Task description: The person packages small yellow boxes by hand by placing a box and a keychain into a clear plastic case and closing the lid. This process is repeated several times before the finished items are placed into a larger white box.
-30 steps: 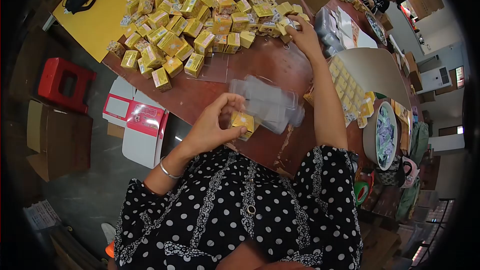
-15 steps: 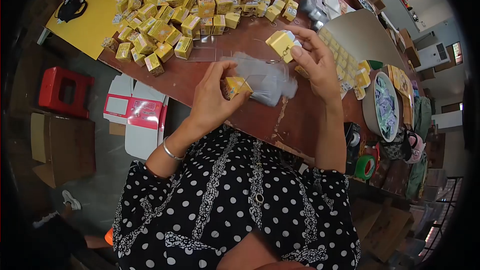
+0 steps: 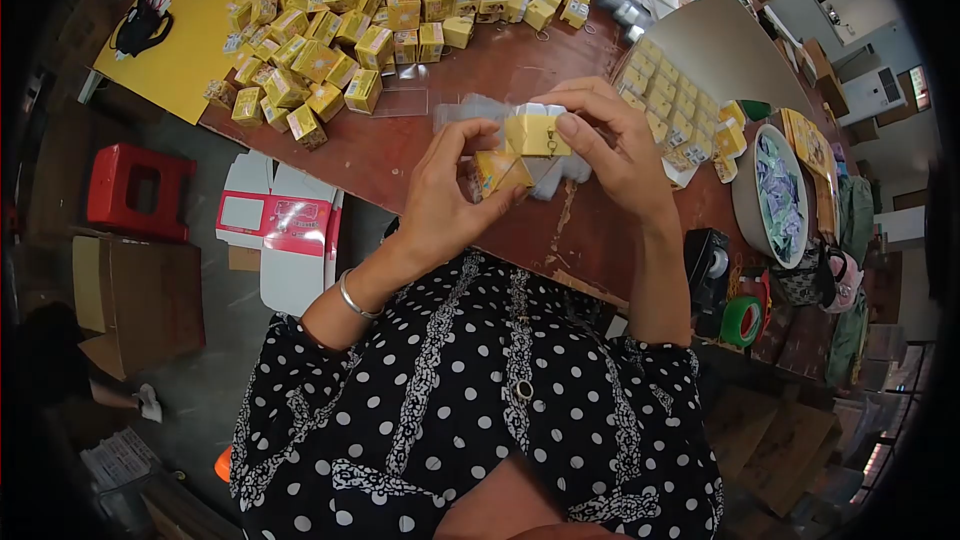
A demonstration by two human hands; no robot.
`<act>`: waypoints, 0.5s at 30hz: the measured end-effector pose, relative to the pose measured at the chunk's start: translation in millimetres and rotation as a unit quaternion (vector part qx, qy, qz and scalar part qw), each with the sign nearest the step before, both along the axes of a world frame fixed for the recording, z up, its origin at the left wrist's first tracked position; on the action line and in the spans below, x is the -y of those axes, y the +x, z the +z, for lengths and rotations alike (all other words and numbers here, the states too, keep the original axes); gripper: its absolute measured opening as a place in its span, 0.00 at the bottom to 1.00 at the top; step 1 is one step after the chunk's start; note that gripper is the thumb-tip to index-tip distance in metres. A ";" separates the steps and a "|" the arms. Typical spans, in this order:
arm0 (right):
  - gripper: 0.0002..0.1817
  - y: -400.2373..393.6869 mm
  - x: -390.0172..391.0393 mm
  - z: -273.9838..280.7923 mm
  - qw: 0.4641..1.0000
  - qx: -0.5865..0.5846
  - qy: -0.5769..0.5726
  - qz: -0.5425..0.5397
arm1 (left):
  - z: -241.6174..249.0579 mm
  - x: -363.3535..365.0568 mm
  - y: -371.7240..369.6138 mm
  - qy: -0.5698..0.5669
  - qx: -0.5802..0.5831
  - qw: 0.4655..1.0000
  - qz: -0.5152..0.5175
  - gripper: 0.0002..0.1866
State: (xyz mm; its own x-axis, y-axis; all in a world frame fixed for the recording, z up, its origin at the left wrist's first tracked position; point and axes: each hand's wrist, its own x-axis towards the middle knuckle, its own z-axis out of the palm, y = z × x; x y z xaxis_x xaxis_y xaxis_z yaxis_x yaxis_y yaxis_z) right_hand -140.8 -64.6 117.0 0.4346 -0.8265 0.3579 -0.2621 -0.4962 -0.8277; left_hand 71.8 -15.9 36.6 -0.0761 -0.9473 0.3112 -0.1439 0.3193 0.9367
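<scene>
My left hand (image 3: 450,185) is closed round a yellow printed box (image 3: 500,172) over the front of the red-brown table (image 3: 610,240). In my right hand (image 3: 615,145) a small pale-yellow case with a keychain (image 3: 538,133) is pinched between thumb and fingers. The case is right at the upper edge of the box; whether it has entered the box cannot be made out. Behind both hands lie clear plastic bags (image 3: 568,172), partly covered by them.
Many yellow boxes (image 3: 320,60) are heaped at the back left. At the right are a tray of yellow cases (image 3: 665,100), a white bowl with wrapped packets (image 3: 742,202) and green tape (image 3: 741,321). A red stool (image 3: 138,185) stands on the floor.
My right hand has moved left and down with the yellow case, bringing it to the box. My left hand has shifted slightly right, still holding the box.
</scene>
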 end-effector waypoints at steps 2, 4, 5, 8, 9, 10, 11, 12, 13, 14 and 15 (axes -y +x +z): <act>0.16 -0.2 2.1 -2.1 0.999 -0.032 -0.027 0.004 | -1.5 -1.4 -0.6 -0.017 -0.006 1.000 -0.008 0.35; 0.14 -2.5 4.3 -6.0 0.995 -0.078 -0.058 -0.009 | -1.8 -2.7 -0.4 -0.052 -0.036 0.998 -0.015 0.39; 0.14 -1.1 3.3 -4.9 0.995 -0.077 -0.057 -0.009 | -1.0 -2.8 0.3 -0.051 -0.035 0.998 -0.015 0.39; 0.16 6.1 -3.0 -0.8 0.994 -0.095 -0.050 -0.009 | 5.1 -1.5 3.6 -0.094 -0.021 0.995 -0.014 0.41; 0.16 10.3 -6.2 -2.3 0.999 -0.013 -0.013 -0.047 | 7.0 -1.7 5.3 -0.093 -0.022 0.995 -0.035 0.41; 0.16 12.9 -8.2 -3.8 0.994 0.069 0.024 -0.084 | 8.0 -2.4 6.7 -0.091 -0.023 0.994 -0.055 0.41; 0.16 10.8 -7.8 -7.8 0.994 0.069 0.024 -0.082 | 8.3 -3.3 8.1 -0.091 -0.022 0.994 -0.053 0.41; 0.18 5.4 -6.2 -15.0 0.991 0.115 0.041 -0.051 | 8.7 -4.5 9.3 -0.073 -0.039 0.994 -0.077 0.40; 0.21 2.8 -5.2 -21.2 0.985 0.159 0.058 -0.020 | 9.2 -4.7 9.8 -0.056 -0.057 0.992 -0.101 0.38; 0.21 5.0 -8.9 -28.9 0.986 0.157 0.057 -0.018 | 9.4 -4.3 9.4 -0.056 -0.058 0.992 -0.100 0.38; 0.23 11.3 -17.7 -37.0 0.981 0.183 0.065 0.003 | 9.6 -4.0 8.4 -0.030 -0.113 0.986 -0.121 0.36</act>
